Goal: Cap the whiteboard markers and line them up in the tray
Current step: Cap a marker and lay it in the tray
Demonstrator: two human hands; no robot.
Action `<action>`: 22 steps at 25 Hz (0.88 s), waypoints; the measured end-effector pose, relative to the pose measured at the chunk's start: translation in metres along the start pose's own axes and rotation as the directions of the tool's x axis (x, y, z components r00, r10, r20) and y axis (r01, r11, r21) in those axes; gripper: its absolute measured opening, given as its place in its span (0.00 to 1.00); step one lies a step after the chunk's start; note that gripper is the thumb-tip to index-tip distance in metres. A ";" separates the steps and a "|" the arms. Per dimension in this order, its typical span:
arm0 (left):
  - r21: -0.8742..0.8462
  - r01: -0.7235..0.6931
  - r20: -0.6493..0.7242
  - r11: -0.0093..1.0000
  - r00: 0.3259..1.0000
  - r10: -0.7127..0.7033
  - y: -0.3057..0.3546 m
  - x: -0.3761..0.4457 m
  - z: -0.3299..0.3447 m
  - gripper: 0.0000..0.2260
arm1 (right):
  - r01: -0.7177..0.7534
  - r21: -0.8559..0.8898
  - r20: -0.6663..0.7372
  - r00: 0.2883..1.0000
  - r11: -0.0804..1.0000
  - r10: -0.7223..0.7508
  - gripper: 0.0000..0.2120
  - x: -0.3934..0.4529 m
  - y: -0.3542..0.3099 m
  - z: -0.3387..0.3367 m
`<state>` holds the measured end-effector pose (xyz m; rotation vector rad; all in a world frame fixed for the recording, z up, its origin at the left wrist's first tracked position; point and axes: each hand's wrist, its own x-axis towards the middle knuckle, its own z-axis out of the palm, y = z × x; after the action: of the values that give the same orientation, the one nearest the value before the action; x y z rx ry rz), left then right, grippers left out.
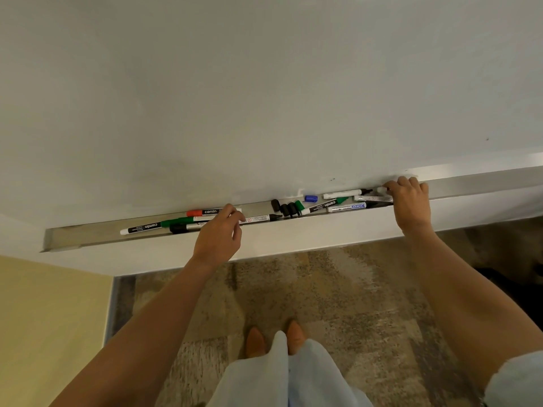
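A long metal tray [88, 236] runs under the whiteboard. At its left lie a red marker [202, 212], a green marker [179, 221], a black-and-white marker [141, 227] and a black one [180, 228]. My left hand [219, 235] reaches over them, fingers pinched on a long white marker with a bare black tip [260, 219]. Loose black caps [286, 208], a green cap [299, 205] and a blue cap [311, 198] sit mid-tray. Right of them lie several uncapped markers [342, 195]. My right hand [410, 202] curls over their right ends, gripping a white marker's end [381, 189].
The whiteboard [264, 98] fills the upper view. A white ledge [323, 233] juts out below the tray. A yellow wall [44, 333] is at lower left. Patterned carpet [338, 289] and my own feet [273, 342] are below.
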<state>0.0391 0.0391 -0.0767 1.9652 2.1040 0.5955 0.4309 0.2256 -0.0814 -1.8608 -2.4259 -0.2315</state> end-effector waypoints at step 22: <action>-0.729 0.015 -0.065 0.684 0.994 -0.091 0.088 0.020 0.005 0.10 | 0.203 0.921 -0.180 0.979 0.332 -0.099 0.08 -0.059 -0.203 -0.071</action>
<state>0.1186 0.0623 -0.0415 1.4120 1.5630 1.2985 0.2480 0.1067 -0.0353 -0.9992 -1.8719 0.9046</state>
